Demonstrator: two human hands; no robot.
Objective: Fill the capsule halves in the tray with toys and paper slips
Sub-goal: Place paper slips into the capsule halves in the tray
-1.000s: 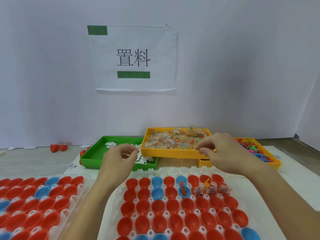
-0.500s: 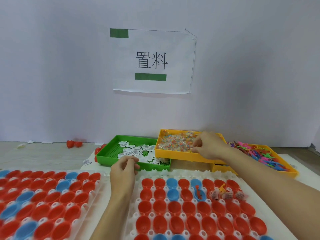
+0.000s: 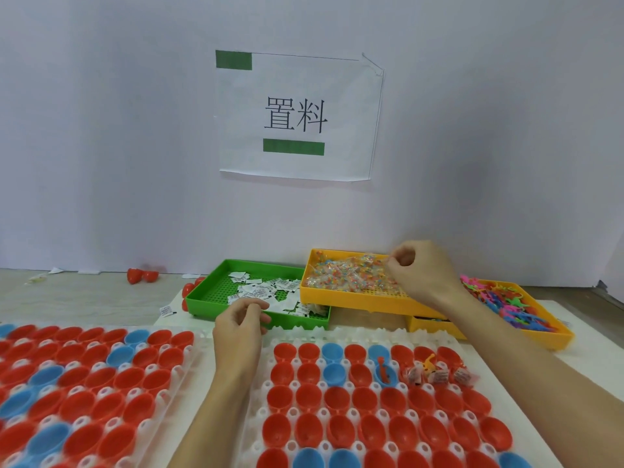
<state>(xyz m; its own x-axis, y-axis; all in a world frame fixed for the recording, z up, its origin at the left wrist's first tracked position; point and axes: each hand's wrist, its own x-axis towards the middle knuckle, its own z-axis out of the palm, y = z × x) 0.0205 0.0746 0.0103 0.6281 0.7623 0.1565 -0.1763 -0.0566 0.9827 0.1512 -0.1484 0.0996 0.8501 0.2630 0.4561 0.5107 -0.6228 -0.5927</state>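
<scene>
A white tray (image 3: 351, 332) of red and blue capsule halves lies in front of me. In its second row a blue half (image 3: 385, 370) holds an orange toy, and three halves to its right hold clear packets (image 3: 438, 377). My left hand (image 3: 240, 324) hovers at the front edge of the green tray (image 3: 216, 282) of paper slips (image 3: 266, 288), fingers curled, pinching what looks like a white slip. My right hand (image 3: 422, 271) is over the yellow tray (image 3: 354, 300) of bagged toys (image 3: 341, 275), thumb and fingers pinching a clear packet at its far side.
A second white tray (image 3: 189, 356) of capsule halves lies to the left. Another yellow tray (image 3: 553, 336) with colourful plastic figures sits at the right, partly under the first. Loose red capsule halves (image 3: 141, 275) lie by the wall, which carries a paper sign (image 3: 297, 116).
My right hand reached forward from the capsule tray into the bagged-toy tray and closed on a packet. My left hand dropped back from the slips to the green tray's front edge.
</scene>
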